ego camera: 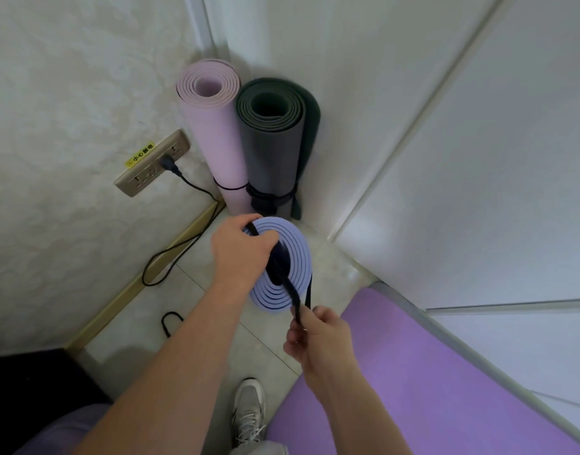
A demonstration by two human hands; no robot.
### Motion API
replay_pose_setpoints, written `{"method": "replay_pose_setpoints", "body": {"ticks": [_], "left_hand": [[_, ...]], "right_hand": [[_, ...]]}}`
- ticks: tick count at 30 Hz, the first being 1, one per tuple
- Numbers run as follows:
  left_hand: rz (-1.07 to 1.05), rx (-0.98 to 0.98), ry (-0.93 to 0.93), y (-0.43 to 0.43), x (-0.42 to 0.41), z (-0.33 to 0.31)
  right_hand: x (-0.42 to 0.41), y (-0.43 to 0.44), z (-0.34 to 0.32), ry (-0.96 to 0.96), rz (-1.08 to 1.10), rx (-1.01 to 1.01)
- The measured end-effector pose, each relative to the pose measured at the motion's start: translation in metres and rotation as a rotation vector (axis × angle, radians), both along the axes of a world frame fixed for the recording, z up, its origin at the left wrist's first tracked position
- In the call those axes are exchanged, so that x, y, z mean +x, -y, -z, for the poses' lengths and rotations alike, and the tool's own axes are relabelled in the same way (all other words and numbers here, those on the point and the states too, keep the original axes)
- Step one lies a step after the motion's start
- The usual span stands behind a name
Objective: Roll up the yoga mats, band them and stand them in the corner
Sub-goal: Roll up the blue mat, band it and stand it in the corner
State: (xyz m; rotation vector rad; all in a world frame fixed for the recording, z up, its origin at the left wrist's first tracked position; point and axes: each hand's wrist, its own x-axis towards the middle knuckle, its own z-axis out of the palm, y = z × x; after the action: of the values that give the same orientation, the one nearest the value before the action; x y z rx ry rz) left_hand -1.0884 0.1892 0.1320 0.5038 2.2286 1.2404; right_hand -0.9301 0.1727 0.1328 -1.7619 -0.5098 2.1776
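head view: the left hand [239,247] curls over the top rim of a rolled periwinkle yoga mat [290,257], gripping the dark strap [282,270] there. the right hand [318,339], nearer the body, pinches the strap's other end. beyond the left hand, two banded rolls stand in the corner: a pink mat [216,126] and a dark grey mat [275,142]. one purple mat [429,372] lies flat beside the right hand.
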Motion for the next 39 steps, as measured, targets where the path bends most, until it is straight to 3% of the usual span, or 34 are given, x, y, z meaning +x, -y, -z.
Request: {"method": "replay_pose_setpoints", "body": {"ticks": [5,13,16,19,22,24,26,28,30,33,39], "left_hand": [[-0.078,-0.009,0.026,-0.005,0.003,0.004],[-0.148,0.048,0.196,-0.003,0.007,0.003],[-0.126,0.036,0.235,0.000,0.005,-0.001],[-0.077,-0.022,0.277,0.004,-0.004,-0.003],[0.020,-0.072,0.302,0.008,-0.017,-0.007],[0.081,-0.074,0.322,0.011,-0.023,-0.010],[0.120,-0.054,0.378,0.014,-0.027,-0.010],[0.148,-0.021,0.461,0.020,-0.031,-0.005],[0.174,0.027,0.569,0.027,-0.031,-0.002],[0.203,0.097,0.671,0.036,-0.031,-0.001],[0.288,0.167,0.736,0.054,-0.039,-0.001]], "right_hand": [[-0.019,0.020,0.000,0.086,-0.112,0.125],[-0.039,0.034,-0.007,-0.054,-0.013,-0.074],[-0.040,0.034,0.000,-0.026,-0.035,-0.131],[-0.037,0.030,0.013,0.071,-0.122,-0.062],[-0.031,0.024,0.020,0.301,-0.275,0.218],[-0.024,0.015,0.018,0.640,-0.499,0.530],[-0.017,0.003,0.016,0.852,-0.610,0.917],[-0.013,-0.011,0.018,0.919,-0.727,1.380],[-0.011,-0.021,0.022,0.908,-0.916,1.711],[-0.010,-0.030,0.028,0.804,-1.116,1.833],[-0.013,-0.029,0.025,0.792,-1.246,1.753]]}}
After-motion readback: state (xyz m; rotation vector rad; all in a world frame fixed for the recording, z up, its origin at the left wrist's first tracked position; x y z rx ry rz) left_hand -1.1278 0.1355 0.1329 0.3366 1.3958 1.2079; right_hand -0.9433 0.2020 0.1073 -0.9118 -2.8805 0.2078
